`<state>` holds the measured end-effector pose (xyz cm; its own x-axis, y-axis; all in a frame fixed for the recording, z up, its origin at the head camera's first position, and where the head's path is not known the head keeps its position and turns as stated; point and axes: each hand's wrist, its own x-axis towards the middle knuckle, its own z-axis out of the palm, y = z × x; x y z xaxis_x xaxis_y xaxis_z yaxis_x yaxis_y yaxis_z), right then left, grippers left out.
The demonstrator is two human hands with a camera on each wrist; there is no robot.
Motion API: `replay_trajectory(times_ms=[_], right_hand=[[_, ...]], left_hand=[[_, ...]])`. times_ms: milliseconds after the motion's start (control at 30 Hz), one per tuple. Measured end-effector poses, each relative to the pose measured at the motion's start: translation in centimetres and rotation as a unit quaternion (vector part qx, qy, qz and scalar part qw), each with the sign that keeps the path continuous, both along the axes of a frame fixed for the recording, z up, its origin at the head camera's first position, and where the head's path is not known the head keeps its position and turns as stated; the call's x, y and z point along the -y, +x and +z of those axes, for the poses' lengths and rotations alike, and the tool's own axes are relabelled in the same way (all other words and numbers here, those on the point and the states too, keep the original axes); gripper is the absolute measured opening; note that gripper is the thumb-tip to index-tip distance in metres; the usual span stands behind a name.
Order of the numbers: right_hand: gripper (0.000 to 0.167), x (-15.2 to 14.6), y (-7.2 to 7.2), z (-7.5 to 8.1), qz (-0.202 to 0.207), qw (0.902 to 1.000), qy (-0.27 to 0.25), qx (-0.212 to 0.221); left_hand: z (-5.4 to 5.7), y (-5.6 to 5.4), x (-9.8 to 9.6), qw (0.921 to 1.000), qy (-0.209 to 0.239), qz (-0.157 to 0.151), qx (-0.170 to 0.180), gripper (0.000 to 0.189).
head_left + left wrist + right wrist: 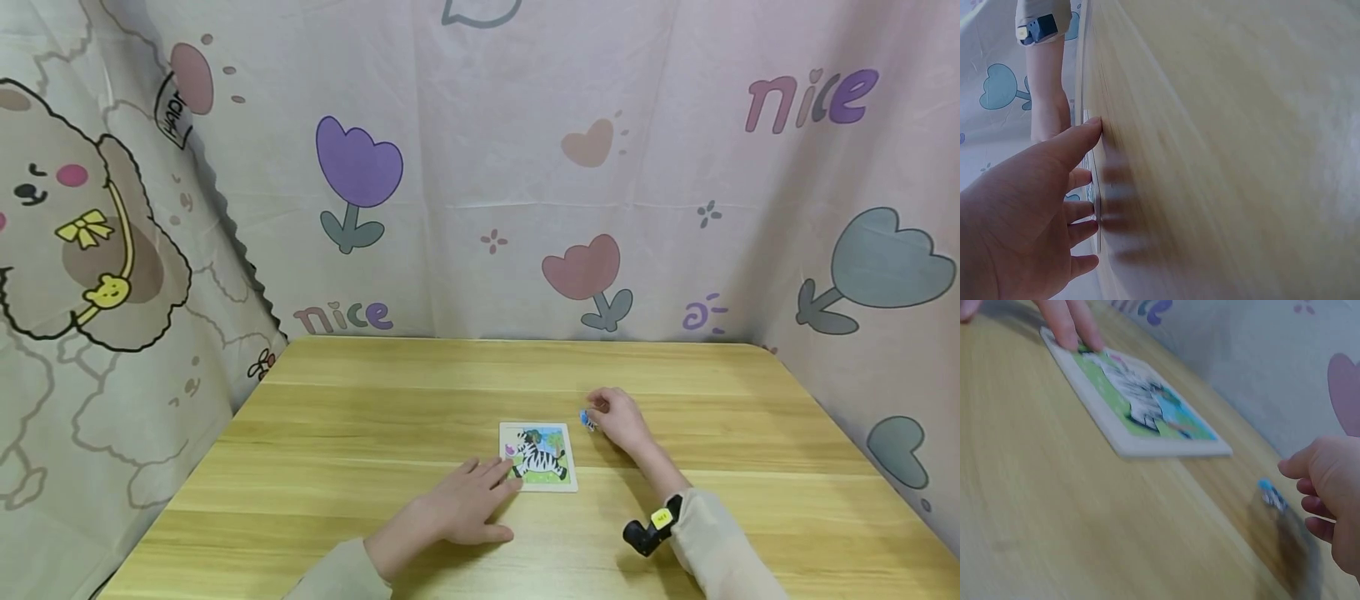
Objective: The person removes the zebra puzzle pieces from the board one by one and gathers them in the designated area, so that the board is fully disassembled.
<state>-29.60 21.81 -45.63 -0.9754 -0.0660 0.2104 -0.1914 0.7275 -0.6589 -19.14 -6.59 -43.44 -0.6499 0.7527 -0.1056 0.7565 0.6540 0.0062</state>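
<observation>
A zebra jigsaw puzzle (542, 458) in a white frame lies flat on the wooden table, a pale patch at its upper left. My left hand (468, 500) rests its spread fingertips on the puzzle's lower left edge. In the left wrist view, the thumb (1082, 137) is extended along the board's side. Beyond the puzzle's right side, my right hand (621, 419) hovers low with loosely bent fingers beside a small blue and black-and-white puzzle piece (587, 420). The right wrist view shows a gap between that piece (1272, 495) and the visible fingers.
The wooden table (390, 392) extends around the puzzle on all sides. A printed curtain (465, 167) hangs behind its back edge and along the sides. A black wrist camera (647, 533) is strapped by the right sleeve.
</observation>
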Motion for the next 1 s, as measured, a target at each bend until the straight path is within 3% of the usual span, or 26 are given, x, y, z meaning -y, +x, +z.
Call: replay_trajectory(times_ms=[300,600,767,1000], right_hand=[[0.022,3.6,1.0,1.1,0.05,0.998,-0.027,-0.028],[0.019,6.7,2.0,1.1,0.153,0.9856,-0.069,0.018],[0.017,7.3,1.9,0.4,0.2,0.9795,-0.014,0.017],[0.02,7.9,2.0,0.6,0.203,0.9771,0.065,0.008]], left_hand=[[0.0,0.1,0.1,1.0,0.002,0.001,0.004,0.068],[-0.1,-0.1,0.2,0.9999,0.001,-0.009,-0.006,0.071],[-0.2,-0.1,0.3,1.0,-0.001,-0.006,0.0,0.071],[-0.4,-0.1,0.3,1.0,0.0,-0.001,0.006,0.073]])
